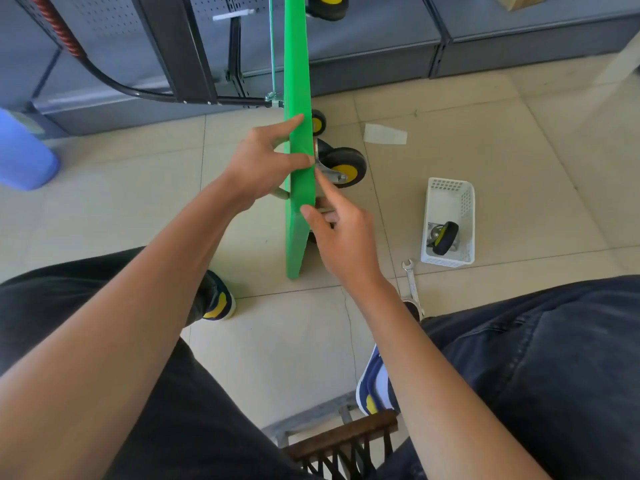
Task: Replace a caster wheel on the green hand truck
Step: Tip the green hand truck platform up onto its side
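The green hand truck (297,64) stands on its edge on the tiled floor, its deck facing left. My left hand (263,161) grips the deck's upper edge, thumb across the top and fingers behind. My right hand (341,233) rests against the wheel side of the deck, thumb on the green edge, forefinger pointing toward the caster wheel (344,167), black with a yellow hub, on its metal bracket. Another wheel (318,122) shows further up the deck. A loose caster (445,238) lies in a white basket (464,199). A wrench (412,282) lies on the floor.
Grey metal shelving (381,46) runs along the back. The truck's black handle (138,90) curves to the left. A blue plastic container (24,150) stands at far left. A paper scrap (384,134) lies on the tiles. My knees, shoes and a wooden stool (343,441) fill the foreground.
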The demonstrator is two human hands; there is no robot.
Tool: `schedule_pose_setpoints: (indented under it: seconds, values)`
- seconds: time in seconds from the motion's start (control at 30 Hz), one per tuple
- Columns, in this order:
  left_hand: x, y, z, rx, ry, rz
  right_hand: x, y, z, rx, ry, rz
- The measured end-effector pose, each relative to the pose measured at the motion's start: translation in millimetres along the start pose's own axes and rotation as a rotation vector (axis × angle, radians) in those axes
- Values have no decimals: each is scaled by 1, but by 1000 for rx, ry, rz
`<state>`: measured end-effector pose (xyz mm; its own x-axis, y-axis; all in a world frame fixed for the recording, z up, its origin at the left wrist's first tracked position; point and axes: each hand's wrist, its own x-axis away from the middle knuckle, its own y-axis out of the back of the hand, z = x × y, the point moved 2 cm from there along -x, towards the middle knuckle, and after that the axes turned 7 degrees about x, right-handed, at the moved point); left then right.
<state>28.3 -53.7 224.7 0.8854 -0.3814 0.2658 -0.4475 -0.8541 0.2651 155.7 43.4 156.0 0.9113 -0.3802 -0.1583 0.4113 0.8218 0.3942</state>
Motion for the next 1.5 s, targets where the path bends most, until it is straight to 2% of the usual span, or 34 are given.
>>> schedule_pose_setpoints:
  seconds: [0.17,0.33,0.6,0.8,1.0,1.3,1.5]
  values:
    - [-2,0,-5,-51,-16,-40,-5,-5,-1,16,8,-19]
    - [0,12,-5,21,26,-100,-13,-13,8,67,85,-33]
    - [0,2,-12,27,23,-91,-18,-4,0,99,128,-73]
    - [3,1,-13,12,21,-121,-4,-12,-7,116,195,-245]
    - [4,2,-12,-2,19,-150,-3,-16,-6,132,196,-294]
    - [15,17,-4,-40,16,-110,3,-23,7,105,186,-280]
    - [33,35,7,-39,20,-103,15,-34,17,98,237,-150]
